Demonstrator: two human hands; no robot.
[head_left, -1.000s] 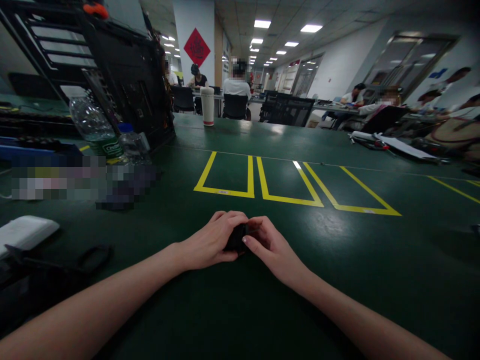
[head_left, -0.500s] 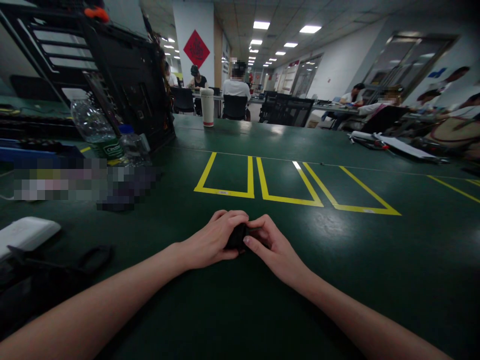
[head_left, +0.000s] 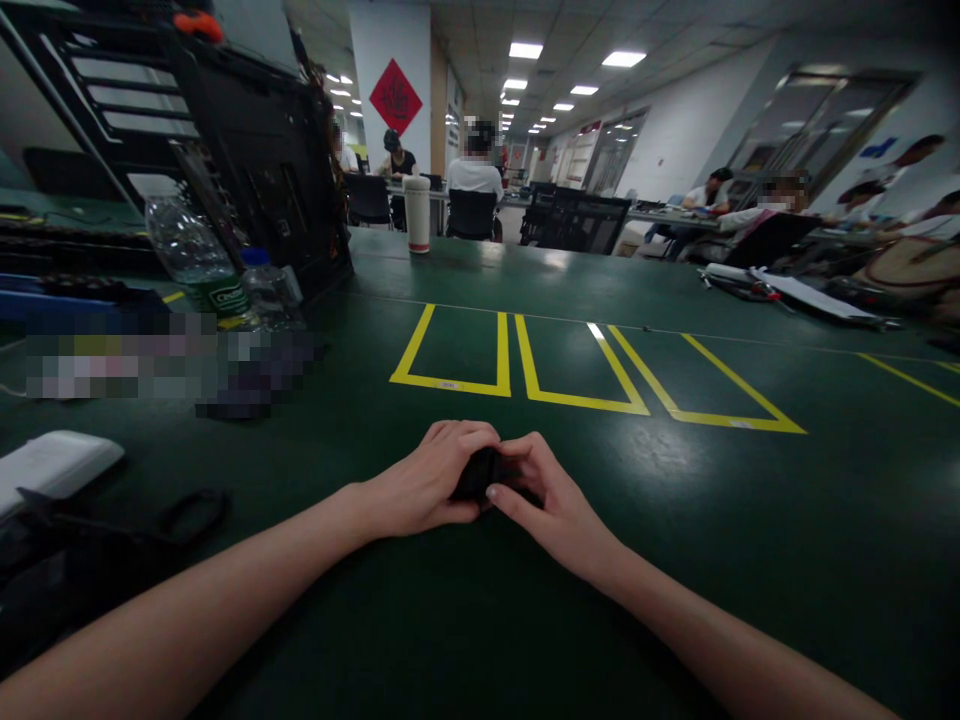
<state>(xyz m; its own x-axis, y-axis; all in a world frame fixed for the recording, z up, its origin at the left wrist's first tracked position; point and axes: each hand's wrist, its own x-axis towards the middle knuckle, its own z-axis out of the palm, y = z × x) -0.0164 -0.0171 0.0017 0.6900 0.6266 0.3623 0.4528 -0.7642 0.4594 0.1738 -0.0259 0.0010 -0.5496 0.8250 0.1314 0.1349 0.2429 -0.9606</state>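
In the head view, a small black thing (head_left: 475, 474) is held low over or on the green table (head_left: 675, 560), near the middle. Far to the left of the black thing, a big clear bottle (head_left: 184, 240) has a green label (head_left: 227, 297) with white letters that start with C, but the rest is blurry. Past the black thing, yellow tape (head_left: 504, 355) makes shapes on the table, and the little white stickers (head_left: 449, 385) on it are too small to read. Farther back, a red diamond sign (head_left: 396, 97) has dark writing that I cannot read, and a white cup (head_left: 417, 213) has a red band. The left hand (head_left: 427, 482) comes from the left with its back up, holding the black thing with its fingers over the far side and its thumb on the near side. The right hand (head_left: 551, 500) has bent fingers at the black thing's right side and its thumb tip by the near edge; I cannot tell if it squeezes. The hands hide most of the black thing, so I cannot tell what it is. Blocky patches (head_left: 120, 355) cover some stuff well to its left, and the picture's edge cuts off both arms.
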